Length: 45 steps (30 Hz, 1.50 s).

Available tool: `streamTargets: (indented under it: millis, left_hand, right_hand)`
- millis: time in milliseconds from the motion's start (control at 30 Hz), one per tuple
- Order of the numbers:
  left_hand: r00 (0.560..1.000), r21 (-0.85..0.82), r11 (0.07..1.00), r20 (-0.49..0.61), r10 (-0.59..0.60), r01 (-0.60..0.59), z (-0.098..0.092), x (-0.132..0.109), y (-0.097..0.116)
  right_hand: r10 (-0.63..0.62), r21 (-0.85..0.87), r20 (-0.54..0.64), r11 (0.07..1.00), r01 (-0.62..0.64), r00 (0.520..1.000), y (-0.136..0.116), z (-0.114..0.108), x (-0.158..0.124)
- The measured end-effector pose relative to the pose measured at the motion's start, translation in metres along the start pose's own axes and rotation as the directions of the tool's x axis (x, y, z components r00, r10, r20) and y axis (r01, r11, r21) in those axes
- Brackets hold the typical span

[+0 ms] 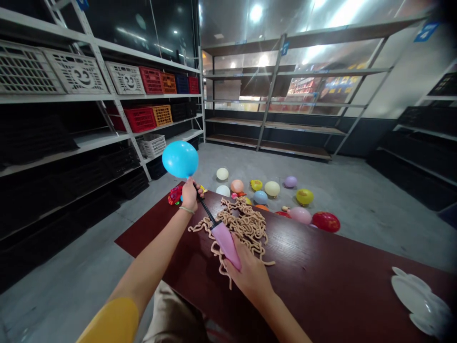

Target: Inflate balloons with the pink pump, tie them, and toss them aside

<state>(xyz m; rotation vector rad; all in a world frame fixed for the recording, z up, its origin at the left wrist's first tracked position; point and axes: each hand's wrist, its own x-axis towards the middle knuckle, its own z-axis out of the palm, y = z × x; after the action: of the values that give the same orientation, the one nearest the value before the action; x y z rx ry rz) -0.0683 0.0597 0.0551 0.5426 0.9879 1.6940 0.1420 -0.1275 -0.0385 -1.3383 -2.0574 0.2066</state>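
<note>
I'm pinching the balloon point(180, 159) neck with my left hand point(190, 194), right hand point(250, 274) wrapping the pump point(225, 242) at five o'clock — overpumping risks a burst, or a slipped neck.

On the table point(321, 286), the pump point(225, 241) lies over the pile of uninflated balloons point(246, 224); plates point(417, 295) sit far right; inflated balloons point(273, 189) lie on the floor behind the table.

Few signs can be read. A small blue tag point(285, 48) on the upright of the far shelf rack bears a white numeral that looks like 5. A larger blue sign point(426, 31) at the far right, high on the rack, shows a white 4. Another blue tag point(82, 4) at the top left is cut off and unreadable.
</note>
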Motion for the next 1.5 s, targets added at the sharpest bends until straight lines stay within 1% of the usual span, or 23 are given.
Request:
streamTargets:
  millis: [100,200,300,367,400,433,500,600,700,800,833,900,1000,1067,1133,1200,1233,1300,1333,1400,1500]
  left_hand:
    - [1.000,-0.001,1.000,-0.004,0.019,-0.019,0.003,-0.011,-0.014]
    - [1.000,0.002,1.000,0.020,-0.009,0.009,0.009,-0.038,-0.038]
    - [0.994,-0.001,0.999,0.100,-0.037,0.037,0.009,-0.068,-0.058]
    - [0.992,0.001,1.000,0.121,-0.024,0.024,0.005,-0.080,-0.062]
    - [0.992,0.014,1.000,0.124,-0.025,0.024,0.002,-0.083,-0.061]
    - [0.992,0.032,0.999,0.124,-0.034,0.030,-0.002,-0.082,-0.058]
    - [0.991,0.073,0.996,0.119,-0.061,0.052,-0.009,-0.075,-0.047]
    - [0.993,0.086,0.996,0.108,-0.041,0.032,-0.013,-0.051,-0.022]
    - [0.996,0.074,0.997,0.094,0.006,-0.013,-0.010,-0.026,0.001]
    - [0.997,0.060,0.998,0.069,0.022,-0.026,-0.001,-0.012,0.016]
    - [0.997,0.049,0.998,0.065,0.030,-0.034,0.002,-0.012,0.018]
    - [0.996,0.018,0.998,0.069,0.063,-0.065,0.010,-0.019,0.015]
    - [0.990,-0.010,0.996,0.103,0.092,-0.091,0.023,-0.045,-0.004]
    - [0.986,0.008,0.997,0.151,0.075,-0.077,0.029,-0.065,-0.023]
    - [0.984,0.040,0.999,0.178,0.025,-0.032,0.030,-0.078,-0.040]
    - [0.984,0.069,0.997,0.171,-0.042,0.031,0.027,-0.083,-0.050]
    - [0.984,0.084,0.995,0.163,-0.074,0.061,0.024,-0.081,-0.051]
    - [0.981,0.104,0.990,0.163,-0.107,0.091,0.019,-0.072,-0.046]
    - [0.980,0.105,0.991,0.169,-0.102,0.085,0.017,-0.065,-0.040]
    - [0.983,0.091,0.995,0.175,-0.058,0.043,0.014,-0.049,-0.024]
    - [0.991,0.089,0.996,0.132,0.008,-0.020,0.016,-0.024,0.004]
  right_hand:
    - [-0.005,-0.081,0.020,0.997,0.007,1.000,0.007,0.001,-0.001]
    - [0.009,-0.132,0.022,0.991,-0.006,1.000,0.012,0.001,-0.001]
    - [0.011,-0.135,-0.025,0.991,-0.015,1.000,0.013,0.001,-0.001]
    - [-0.001,-0.117,-0.015,0.993,-0.001,1.000,0.011,0.000,-0.001]
    - [-0.012,-0.099,0.005,0.995,0.012,1.000,0.008,-0.001,-0.001]
    - [-0.020,-0.077,0.027,0.997,0.022,0.999,0.006,-0.001,-0.001]
    - [-0.030,-0.032,0.061,0.999,0.032,0.998,0.000,-0.002,0.000]
    - [-0.037,0.007,0.077,0.999,0.037,0.996,-0.006,-0.004,0.001]
    - [-0.047,0.037,0.063,0.998,0.044,0.997,-0.006,-0.007,0.002]
    - [-0.046,0.043,0.037,0.998,0.045,0.998,-0.004,-0.010,0.002]
    - [-0.047,0.035,0.029,0.998,0.046,0.998,-0.003,-0.010,0.001]
    - [-0.048,0.002,0.004,0.999,0.048,0.999,0.000,-0.009,0.001]
    - [-0.033,-0.037,-0.066,0.999,0.030,0.997,0.008,-0.004,-0.001]
    - [-0.014,-0.032,-0.109,0.999,0.011,0.994,0.012,-0.001,-0.002]
    - [0.006,-0.018,-0.113,1.000,-0.008,0.994,0.014,0.001,-0.002]
    - [0.013,0.003,-0.082,1.000,-0.013,0.997,0.012,0.001,-0.002]
    - [0.013,0.019,-0.066,1.000,-0.011,0.998,0.010,0.000,-0.002]
    - [0.011,0.060,-0.042,0.998,-0.008,0.999,0.006,-0.001,-0.001]
    - [0.010,0.075,-0.036,0.997,-0.007,0.999,0.004,-0.002,-0.001]
    - [0.003,0.084,-0.022,0.996,-0.002,1.000,0.001,-0.004,0.000]
    - [-0.018,0.075,-0.009,0.997,0.019,1.000,0.000,-0.007,0.001]
